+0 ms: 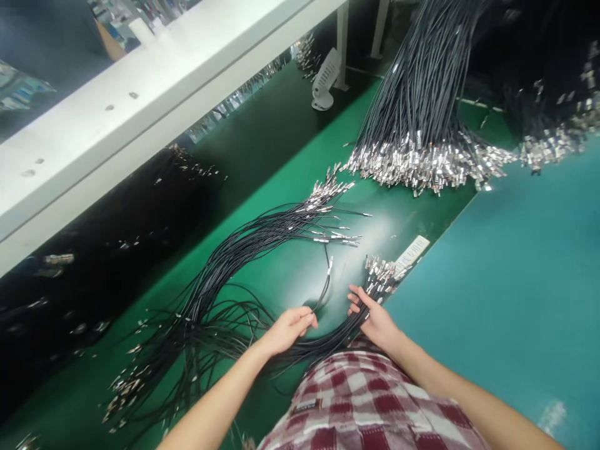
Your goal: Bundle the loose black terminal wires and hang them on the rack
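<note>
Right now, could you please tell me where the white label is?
In the head view, the white label lies right of centre at the edge of the green table, beside the metal tips near the right hand.

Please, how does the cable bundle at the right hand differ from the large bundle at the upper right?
The small bundle at the right hand has far fewer cables than the large bundle. The small bundle bends in a curve, while the large bundle runs fairly straight. The small bundle's metal ends sit in a compact cluster; the large bundle's ends fan out widely. Both have dark cables with shiny ends.
</note>
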